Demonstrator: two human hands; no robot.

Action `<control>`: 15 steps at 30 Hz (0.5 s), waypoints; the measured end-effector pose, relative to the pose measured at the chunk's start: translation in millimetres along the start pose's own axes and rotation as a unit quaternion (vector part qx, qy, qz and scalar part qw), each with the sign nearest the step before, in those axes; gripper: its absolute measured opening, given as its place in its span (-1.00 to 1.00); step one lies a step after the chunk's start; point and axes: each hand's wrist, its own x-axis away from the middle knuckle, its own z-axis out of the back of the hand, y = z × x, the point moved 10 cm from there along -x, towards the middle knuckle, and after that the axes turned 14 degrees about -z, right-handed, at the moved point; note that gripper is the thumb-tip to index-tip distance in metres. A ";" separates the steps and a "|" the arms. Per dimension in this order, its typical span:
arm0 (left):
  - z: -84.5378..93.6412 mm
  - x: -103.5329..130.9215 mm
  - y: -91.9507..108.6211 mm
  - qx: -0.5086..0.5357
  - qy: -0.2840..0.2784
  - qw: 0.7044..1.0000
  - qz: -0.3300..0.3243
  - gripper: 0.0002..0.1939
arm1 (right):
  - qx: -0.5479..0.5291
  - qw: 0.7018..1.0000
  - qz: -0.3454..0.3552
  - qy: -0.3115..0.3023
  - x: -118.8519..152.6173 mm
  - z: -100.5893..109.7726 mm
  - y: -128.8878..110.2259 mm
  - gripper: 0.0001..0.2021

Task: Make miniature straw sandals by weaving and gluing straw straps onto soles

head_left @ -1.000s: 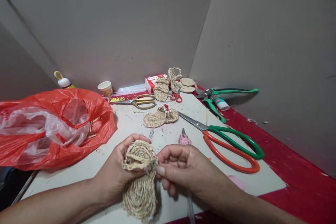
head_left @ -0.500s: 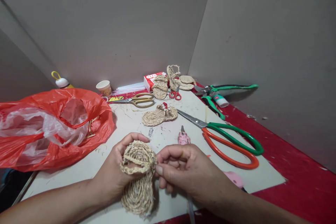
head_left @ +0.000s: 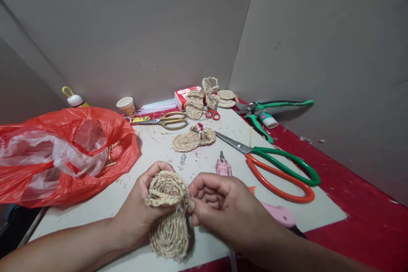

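Note:
A woven straw sandal with a braided strap is held upright at the bottom centre. My left hand grips it from the left, its fingers curled behind the sole and its thumb under the strap. At the strap's right end, my right hand pinches the sandal's edge between thumb and forefinger. Beyond them, a straw sandal with red and white beads lies on the pale board. A pink glue gun is partly hidden behind my right hand.
Large scissors with green and orange handles lie at the right. A red plastic bag fills the left. Farther back are gold-handled scissors, a paper cup, small red scissors, more straw sandals and green-handled shears.
The sandal in my left hand has tilted slightly and its strap opening looks narrower. My right hand has shifted a little, still pinching at the edge. More of the pink glue gun shows.

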 end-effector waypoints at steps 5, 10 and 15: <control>2.5 -0.2 -2.3 -0.012 0.005 1.000 -0.004 -0.55 | 0.024 0.999 0.033 0.009 -2.5 -0.5 1.0 -0.93; 4.6 0.1 -8.5 -0.003 0.009 1.000 0.003 -0.54 | 0.011 1.000 0.010 0.002 -5.9 -2.1 6.4 -0.91; 5.6 2.3 -10.0 -0.020 0.002 1.000 -0.007 -0.57 | 0.019 1.000 0.012 0.004 -5.5 -5.2 7.3 -0.90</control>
